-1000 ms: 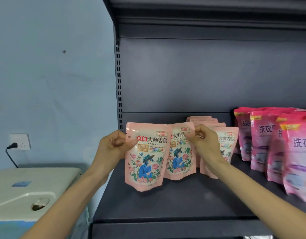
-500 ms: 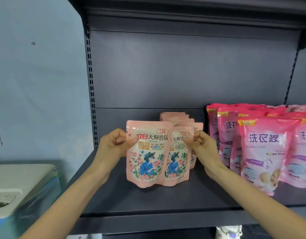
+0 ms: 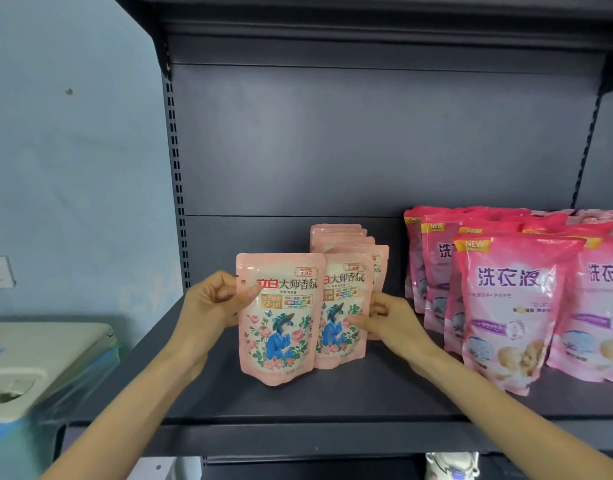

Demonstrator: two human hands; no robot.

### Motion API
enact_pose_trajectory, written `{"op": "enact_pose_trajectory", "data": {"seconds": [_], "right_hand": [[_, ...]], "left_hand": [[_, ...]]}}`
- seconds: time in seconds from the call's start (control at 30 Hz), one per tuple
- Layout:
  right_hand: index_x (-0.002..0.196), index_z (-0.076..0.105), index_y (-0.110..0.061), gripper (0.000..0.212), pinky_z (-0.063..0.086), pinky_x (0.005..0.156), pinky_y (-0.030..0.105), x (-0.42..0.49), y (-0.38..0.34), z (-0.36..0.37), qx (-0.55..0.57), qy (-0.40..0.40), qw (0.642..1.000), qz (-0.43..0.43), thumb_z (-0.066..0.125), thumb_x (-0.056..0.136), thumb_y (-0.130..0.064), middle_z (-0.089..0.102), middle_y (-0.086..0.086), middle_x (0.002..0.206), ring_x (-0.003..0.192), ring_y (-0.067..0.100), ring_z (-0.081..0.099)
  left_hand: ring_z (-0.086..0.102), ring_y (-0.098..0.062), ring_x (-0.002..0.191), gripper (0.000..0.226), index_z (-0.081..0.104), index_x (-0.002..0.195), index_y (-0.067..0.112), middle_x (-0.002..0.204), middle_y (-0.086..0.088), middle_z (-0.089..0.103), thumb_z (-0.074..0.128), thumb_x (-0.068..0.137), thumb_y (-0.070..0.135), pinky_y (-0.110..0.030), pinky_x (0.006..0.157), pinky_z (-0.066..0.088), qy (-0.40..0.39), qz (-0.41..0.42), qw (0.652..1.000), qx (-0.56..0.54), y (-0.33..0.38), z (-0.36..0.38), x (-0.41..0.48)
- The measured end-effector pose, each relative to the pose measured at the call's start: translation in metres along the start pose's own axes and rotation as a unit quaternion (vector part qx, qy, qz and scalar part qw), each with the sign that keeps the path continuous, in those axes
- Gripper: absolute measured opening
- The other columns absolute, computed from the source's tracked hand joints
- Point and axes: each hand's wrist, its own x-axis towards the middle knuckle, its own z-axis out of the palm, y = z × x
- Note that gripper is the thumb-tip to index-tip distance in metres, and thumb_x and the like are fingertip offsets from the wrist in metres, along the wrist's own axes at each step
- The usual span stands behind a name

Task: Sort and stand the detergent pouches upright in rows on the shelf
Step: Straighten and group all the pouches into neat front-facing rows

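Detergent pouches in pale pink with a floral print are being lined up on the dark shelf point(image 3: 298, 400), as is being shown by the head view. The front floral pouch point(image 3: 281, 317) is being pinched at its upper left edge by the left hand point(image 3: 211, 306), with the thumb being pressed on the printed face and the other fingers being curled behind. Just right of that thumb, the second floral pouch point(image 3: 343, 317) is being pinched at its right edge by the right hand point(image 3: 388, 323), thumb on the front and fingers tucked behind. Beyond those fingertips, the floral row point(image 3: 336, 233) is being stood upright, pouch against pouch. Well to the right of the right hand, bright pink pouches point(image 3: 506, 313) are being displayed in separate rows.

The step in hand is being judged as seating the front pouch at the head of its row. Whether its base is touching the shelf cannot be told. Good placement is being served if the base is being set flat, the face is being squared with the second pouch behind the thumb, and the right-hand pinch is being used to steady the row against tipping.
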Motion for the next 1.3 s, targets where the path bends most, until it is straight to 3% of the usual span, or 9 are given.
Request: {"op": "enact_pose_trajectory", "data": {"seconds": [0.17, 0.37, 0.47, 0.7, 0.97, 1.07, 1.2, 1.3], "right_hand": [[0.089, 0.067, -0.019, 0.02, 0.058, 0.076, 0.037, 0.001, 0.005, -0.004, 0.002, 0.025, 1.0, 0.002, 0.074, 0.075, -0.006, 0.072, 0.001, 0.093, 0.086, 0.016, 0.07], [0.086, 0.063, -0.012, 0.015, 0.059, 0.065, 0.03, -0.001, 0.009, -0.021, 0.026, 0.059, 0.998, 0.012, 0.072, 0.077, -0.004, 0.071, -0.001, 0.089, 0.078, 0.009, 0.069], [0.084, 0.062, -0.01, 0.013, 0.059, 0.068, 0.034, 0.0, 0.012, -0.028, 0.034, 0.062, 0.997, 0.016, 0.071, 0.078, -0.004, 0.071, 0.0, 0.087, 0.078, 0.011, 0.069], [0.089, 0.06, -0.007, 0.014, 0.059, 0.067, 0.03, 0.001, 0.014, -0.032, 0.031, 0.051, 0.998, 0.008, 0.07, 0.079, -0.004, 0.07, 0.001, 0.091, 0.081, 0.012, 0.069], [0.091, 0.059, -0.015, 0.019, 0.058, 0.074, 0.032, -0.006, 0.014, -0.038, -0.003, 0.034, 0.999, -0.007, 0.073, 0.078, -0.013, 0.068, 0.005, 0.099, 0.089, 0.014, 0.067], [0.096, 0.057, -0.019, 0.024, 0.053, 0.072, 0.021, -0.015, 0.01, -0.04, -0.037, 0.062, 0.997, -0.04, 0.073, 0.078, -0.017, 0.065, -0.006, 0.1, 0.092, 0.007, 0.062], [0.108, 0.051, -0.026, 0.033, 0.044, 0.072, 0.005, -0.032, 0.004, -0.04, -0.069, 0.16, 0.976, -0.13, 0.069, 0.083, -0.014, 0.053, -0.016, 0.109, 0.1, -0.008, 0.051], [0.108, 0.047, -0.033, 0.035, 0.042, 0.077, 0.003, -0.046, -0.002, -0.038, -0.058, 0.174, 0.965, -0.19, 0.067, 0.084, -0.016, 0.05, -0.019, 0.111, 0.103, -0.01, 0.049]], "left_hand": [[0.071, -0.013, 0.072, 0.008, 0.057, 0.08, 0.001, 0.078, -0.002, 0.074, 0.063, 0.082, 0.005, -0.02, 0.054, 0.054, 0.005, -0.008, 1.0, -0.001, -0.002, 0.003, -0.004], [0.071, -0.012, 0.071, 0.009, 0.055, 0.077, 0.001, 0.077, -0.002, 0.074, 0.062, 0.083, 0.004, -0.02, 0.054, 0.054, -0.003, -0.01, 1.0, -0.005, -0.002, 0.012, -0.011], [0.071, -0.012, 0.072, 0.007, 0.056, 0.078, 0.001, 0.078, 0.0, 0.074, 0.062, 0.082, 0.004, -0.02, 0.055, 0.054, -0.007, -0.01, 1.0, -0.005, -0.001, 0.016, -0.013], [0.072, -0.013, 0.076, 0.008, 0.056, 0.08, 0.001, 0.08, 0.0, 0.075, 0.062, 0.083, 0.006, -0.021, 0.058, 0.056, -0.012, -0.015, 1.0, 0.006, 0.0, 0.021, -0.016], [0.071, -0.013, 0.076, 0.008, 0.056, 0.078, 0.003, 0.08, -0.001, 0.075, 0.062, 0.082, 0.006, -0.022, 0.06, 0.057, -0.013, -0.017, 1.0, 0.002, 0.0, 0.028, -0.02], [0.071, -0.013, 0.076, 0.008, 0.057, 0.078, 0.003, 0.08, -0.001, 0.075, 0.063, 0.082, 0.007, -0.021, 0.059, 0.056, -0.018, -0.015, 1.0, 0.001, 0.0, 0.033, -0.02], [0.071, -0.013, 0.076, 0.008, 0.057, 0.079, 0.002, 0.08, -0.002, 0.075, 0.063, 0.082, 0.006, -0.02, 0.059, 0.055, -0.029, -0.01, 1.0, -0.006, 0.0, 0.044, -0.021], [0.071, -0.014, 0.076, 0.008, 0.057, 0.078, 0.004, 0.081, -0.003, 0.075, 0.063, 0.082, 0.007, -0.021, 0.059, 0.055, -0.039, -0.006, 0.999, -0.015, -0.001, 0.055, -0.02]]}}
